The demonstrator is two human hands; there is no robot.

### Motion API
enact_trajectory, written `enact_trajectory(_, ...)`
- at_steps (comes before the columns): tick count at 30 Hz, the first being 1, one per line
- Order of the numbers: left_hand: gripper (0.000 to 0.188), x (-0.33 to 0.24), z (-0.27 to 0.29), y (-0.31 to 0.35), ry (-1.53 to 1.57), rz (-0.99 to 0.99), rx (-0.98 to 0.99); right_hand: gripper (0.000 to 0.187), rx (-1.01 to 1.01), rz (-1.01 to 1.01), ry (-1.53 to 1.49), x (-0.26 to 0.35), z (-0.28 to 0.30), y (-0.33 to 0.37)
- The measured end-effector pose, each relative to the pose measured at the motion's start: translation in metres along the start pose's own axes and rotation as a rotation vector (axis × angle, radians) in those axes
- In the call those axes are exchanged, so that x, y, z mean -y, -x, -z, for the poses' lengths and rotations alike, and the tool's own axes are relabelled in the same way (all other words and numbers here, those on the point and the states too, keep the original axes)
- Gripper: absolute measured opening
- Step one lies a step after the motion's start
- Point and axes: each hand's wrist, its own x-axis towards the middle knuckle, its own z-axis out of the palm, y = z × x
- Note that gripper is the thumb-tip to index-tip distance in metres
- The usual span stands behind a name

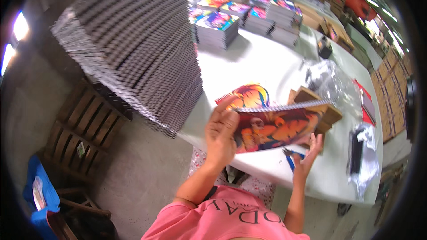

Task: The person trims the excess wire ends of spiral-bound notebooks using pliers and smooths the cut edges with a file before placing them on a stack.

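My left hand (221,131) grips a spiral-bound notebook (280,126) by its left end, thumb on the cover. The notebook is tilted above the table, its colourful orange and dark cover showing and its wire spiral along the top. My right hand (307,158) is near the notebook's lower right corner, fingers apart. Beside that palm are blue-handled pliers (291,158); whether the hand touches them I cannot tell. Behind the held notebook lies another notebook (253,95) with an orange cover. A brown wooden stand (331,118) is partly hidden by the held one.
A tall pile of spiral-bound notebooks (138,49) rises at the left. Several notebook stacks (218,31) stand at the far end of the white table (267,62). Clear plastic wrap (331,82) and a white-and-black packet (362,155) lie right. A wooden pallet (84,129) is left.
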Motion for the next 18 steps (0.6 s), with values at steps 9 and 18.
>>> enact_trajectory(9, 0.026, -0.073, -0.029, 0.015, -0.152, -0.292, 0.353, 0.052, 0.406, 0.074, -1.130, 0.036, -0.032, -0.078)
enact_trajectory(18, 0.025, -0.226, 0.005, -0.033, -0.687, -1.498, -0.361, 0.039, 0.132, 0.041, -1.256, 0.169, -0.046, -0.274)
